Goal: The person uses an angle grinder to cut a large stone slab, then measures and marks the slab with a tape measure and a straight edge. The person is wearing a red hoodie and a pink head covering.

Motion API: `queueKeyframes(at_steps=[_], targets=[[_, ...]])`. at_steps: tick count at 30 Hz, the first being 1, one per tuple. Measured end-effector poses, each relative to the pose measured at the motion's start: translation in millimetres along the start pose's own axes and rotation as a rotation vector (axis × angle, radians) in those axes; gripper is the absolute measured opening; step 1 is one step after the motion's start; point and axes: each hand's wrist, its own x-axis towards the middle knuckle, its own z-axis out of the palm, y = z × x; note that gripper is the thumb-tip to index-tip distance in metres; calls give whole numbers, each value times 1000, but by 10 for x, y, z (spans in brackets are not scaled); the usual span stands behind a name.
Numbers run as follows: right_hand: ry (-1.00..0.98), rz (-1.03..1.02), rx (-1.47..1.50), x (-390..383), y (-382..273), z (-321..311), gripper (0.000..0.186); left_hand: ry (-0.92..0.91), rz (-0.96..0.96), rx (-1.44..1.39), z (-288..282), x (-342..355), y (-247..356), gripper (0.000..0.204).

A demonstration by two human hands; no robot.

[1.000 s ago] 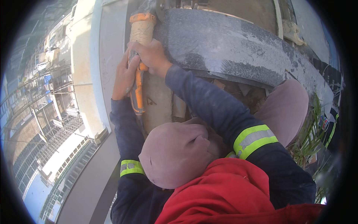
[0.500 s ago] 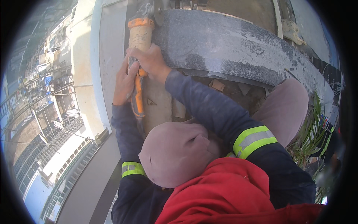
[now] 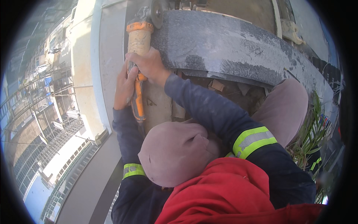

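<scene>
Both of my hands are closed round a dusty orange and tan angle grinder. My left hand grips it from the left, by the rear handle. My right hand wraps across the body just ahead of it. At the far end, the round cutting disc stands on edge at the left end of a dark grey stone slab. The slab's top is streaked with pale dust. Whether the disc touches the stone I cannot tell.
Beside the grinder on the left runs a pale ledge, with a drop to buildings and scaffolding beyond. Broken pieces lie under the slab's near edge. Green plants grow at the right, near a person's reflective-striped sleeve.
The grinder has come slightly nearer to me, and more of its disc shows. Both hands still hold it. The person at the right has shifted lower in view.
</scene>
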Motion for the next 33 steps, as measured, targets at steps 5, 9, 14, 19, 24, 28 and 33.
queueKeyframes(at_steps=[5, 9, 14, 19, 24, 28, 33], targets=[[-10, -19, 18, -84, 8, 25, 27, 11, -5, 46, -31, -70, -22, 66], [8, -33, -6, -38, 6, 22, 26, 6, -6, 155, -50, -24, 23, 67], [-19, -13, 24, 61, -26, -4, 27, 6, 9, 164, -57, 100, -17, 67], [-23, -8, 38, 81, -63, -8, 30, -28, 1, 45, -9, 121, -11, 60], [27, 8, -24, 1, -9, 21, 28, -29, -11, 93, -74, 61, -72, 62], [7, -16, -31, -94, 52, 29, 26, -16, -37, 75, -58, -97, 15, 62], [11, -39, -12, -75, 85, 23, 25, 12, -1, 155, -68, -90, -31, 63]])
